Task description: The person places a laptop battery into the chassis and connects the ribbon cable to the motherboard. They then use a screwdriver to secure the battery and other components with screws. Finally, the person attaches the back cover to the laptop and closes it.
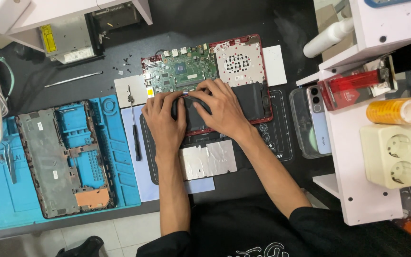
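Observation:
An opened red laptop base (pixel 243 57) lies on the dark desk, with a green circuit board (pixel 181 71) at its far left and a black battery (pixel 253 100) along its near side. My left hand (pixel 165 119) and my right hand (pixel 222 109) rest side by side on the battery's left part, fingertips pressed at its far edge close to the circuit board. Whether the fingers pinch a connector there is hidden. A black-handled screwdriver (pixel 135 128) lies just left of my left hand.
A grey laptop cover (pixel 53 157) sits on a blue work mat (pixel 115 147) at the left. A silver foil sheet (pixel 208 159) lies near me. Small screws (pixel 124 64) and a thin metal tool (pixel 72 79) lie farther back. A phone (pixel 319 119), a white shelf (pixel 357 138) and a socket block (pixel 391 154) stand at the right.

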